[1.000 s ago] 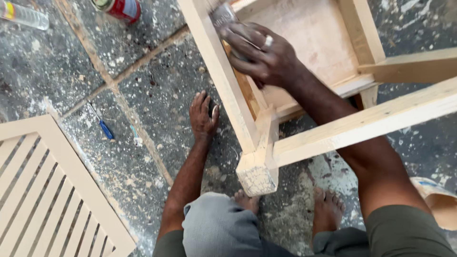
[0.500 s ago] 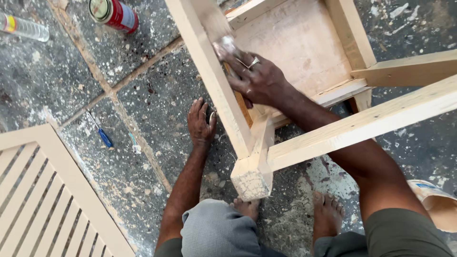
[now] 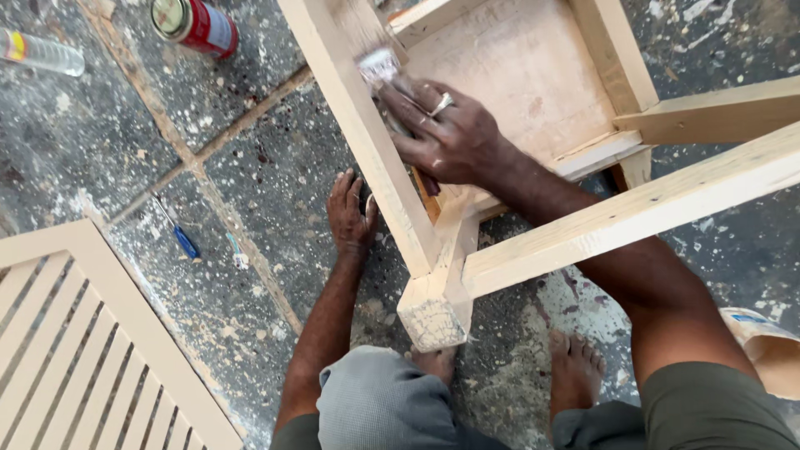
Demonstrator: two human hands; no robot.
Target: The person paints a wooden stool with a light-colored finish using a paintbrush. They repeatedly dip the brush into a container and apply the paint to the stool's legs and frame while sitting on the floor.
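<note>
the right hand was clamped on a brush against the wooden frame, the left hand lay spread open on the floor; short, even strokes along the grain were judged advisable.

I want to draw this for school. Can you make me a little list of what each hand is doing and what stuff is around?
Right hand: right hand grips a brush with whitish bristles against the pale wooden frame.
Left hand: left hand lies flat on the paint-speckled stone floor, beside the frame.
Nearby on floor: red metal can, blue-handled screwdriver, clear plastic bottle.
Lower left: slatted pale wooden panel.
Feet: bare.
</note>
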